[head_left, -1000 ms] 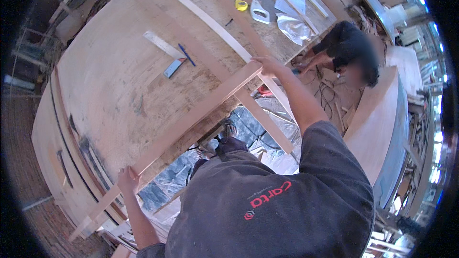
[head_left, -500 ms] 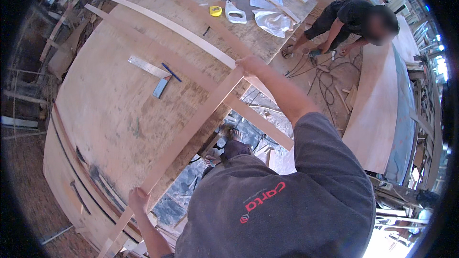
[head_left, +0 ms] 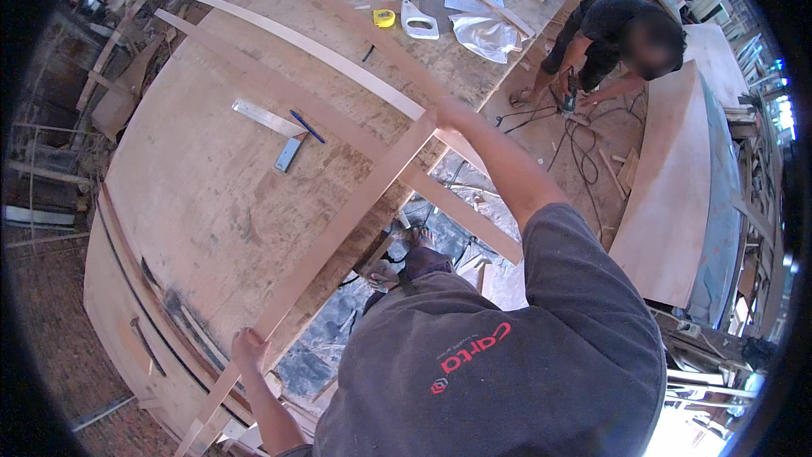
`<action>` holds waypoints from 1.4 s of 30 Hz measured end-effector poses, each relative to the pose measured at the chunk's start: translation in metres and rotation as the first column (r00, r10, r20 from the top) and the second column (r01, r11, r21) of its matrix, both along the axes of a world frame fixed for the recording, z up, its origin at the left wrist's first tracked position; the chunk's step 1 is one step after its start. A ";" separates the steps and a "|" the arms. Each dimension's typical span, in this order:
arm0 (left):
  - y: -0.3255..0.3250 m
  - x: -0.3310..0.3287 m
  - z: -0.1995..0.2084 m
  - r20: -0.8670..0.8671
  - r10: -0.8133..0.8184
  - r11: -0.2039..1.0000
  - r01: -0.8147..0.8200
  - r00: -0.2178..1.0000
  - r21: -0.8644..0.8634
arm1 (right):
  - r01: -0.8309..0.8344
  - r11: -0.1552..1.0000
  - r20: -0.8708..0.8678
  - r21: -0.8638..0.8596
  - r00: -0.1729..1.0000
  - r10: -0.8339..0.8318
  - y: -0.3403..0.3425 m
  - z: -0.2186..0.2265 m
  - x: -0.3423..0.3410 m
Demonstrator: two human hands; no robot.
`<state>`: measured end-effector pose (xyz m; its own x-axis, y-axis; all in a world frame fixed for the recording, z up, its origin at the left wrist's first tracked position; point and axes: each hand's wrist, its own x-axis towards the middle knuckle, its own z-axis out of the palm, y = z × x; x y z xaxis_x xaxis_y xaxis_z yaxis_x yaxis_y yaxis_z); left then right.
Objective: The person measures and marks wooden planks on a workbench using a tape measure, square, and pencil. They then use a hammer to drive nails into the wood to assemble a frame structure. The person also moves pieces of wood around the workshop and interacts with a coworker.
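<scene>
A broad plywood worktable (head_left: 194, 169) carries a long wooden batten (head_left: 338, 241) along its near edge, crossing over a second strip (head_left: 465, 213). The left hand (head_left: 249, 350) is closed on the batten's lower part; the right hand (head_left: 450, 114) grips its far end. Beyond lie a white-handled handsaw (head_left: 408, 17), a try square (head_left: 269, 118), a yellow tape measure (head_left: 384, 18) and a blue pen (head_left: 307, 127).

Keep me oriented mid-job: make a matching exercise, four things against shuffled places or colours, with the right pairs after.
1. Left hand
2. Right hand
3. Tape measure
4. Pen

A. Blue, beside the square
B. Near the upper end of the crosswise strip
C. Yellow, beside the handsaw
D. On that strip, lower left in view

Pairs: 1-D; 2-B; 3-C; 4-A
</scene>
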<state>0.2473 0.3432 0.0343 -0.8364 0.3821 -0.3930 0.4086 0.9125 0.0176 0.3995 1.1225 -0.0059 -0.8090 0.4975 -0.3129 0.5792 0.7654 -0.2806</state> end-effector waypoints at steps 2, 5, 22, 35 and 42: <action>-0.009 0.005 -0.001 -0.018 0.026 1.000 -0.026 1.000 -0.009 | 0.081 0.996 0.012 0.037 0.997 -0.082 -0.004 0.001 -0.009; -0.003 0.009 0.006 -0.018 0.056 0.998 -0.057 0.998 -0.036 | 0.124 0.992 -0.026 -0.032 0.992 -0.124 -0.006 0.000 -0.007; -0.090 -0.041 -0.094 0.849 0.212 0.254 -0.866 0.484 0.430 | -0.023 0.986 0.003 0.168 1.000 0.023 -0.004 -0.018 -0.013; -0.022 -0.024 -0.016 0.123 -0.012 0.966 0.044 0.992 -0.255 | 0.236 0.959 -0.042 -0.156 0.969 -0.245 -0.021 0.025 -0.006; -0.002 -0.028 -0.015 0.181 0.063 0.966 -0.014 0.982 -0.260 | 0.289 0.957 -0.072 0.025 0.955 -0.287 -0.022 0.020 -0.008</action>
<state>0.2191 0.3412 0.0195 -0.7513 0.2168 -0.6233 0.3847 0.9113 -0.1467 0.3918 1.1008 0.0140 -0.6485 0.7219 -0.2414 0.7571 0.5790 -0.3025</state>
